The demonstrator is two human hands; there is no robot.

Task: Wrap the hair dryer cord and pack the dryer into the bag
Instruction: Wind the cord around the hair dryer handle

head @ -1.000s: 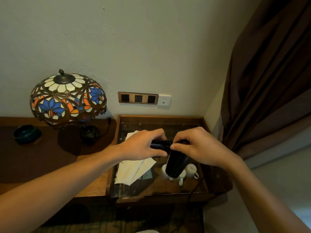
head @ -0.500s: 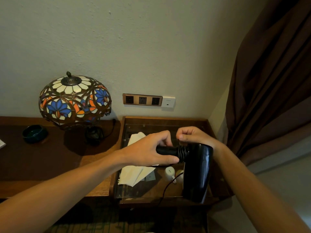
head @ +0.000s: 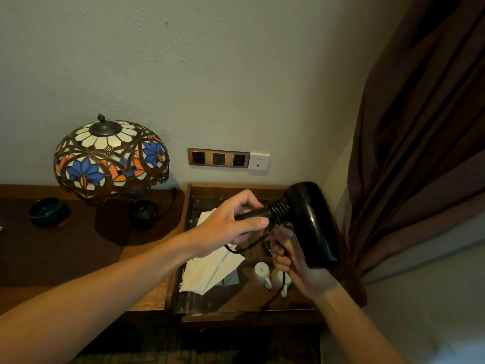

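A black hair dryer (head: 312,222) is held in the air over the wooden tray (head: 236,187), handle to the left and barrel slanting down to the right. My left hand (head: 225,227) grips the handle just left of its ribbed collar. Just below, my right hand (head: 291,261) has its fingers curled round the black cord (head: 237,250), which loops out under the left hand and then drops towards the tray's front edge. A flat white bag (head: 210,269) lies in the tray, partly hidden by my left wrist.
Two small white cups (head: 262,273) stand in the tray under my right hand. A stained-glass lamp (head: 110,158) and a dark green bowl (head: 48,210) sit on the desk to the left. Wall sockets (head: 218,158) are behind; a brown curtain (head: 420,127) hangs on the right.
The dryer has risen and swung so its barrel sits higher and further right. My right hand left the top of the handle and now holds the cord underneath. My left hand keeps the handle.
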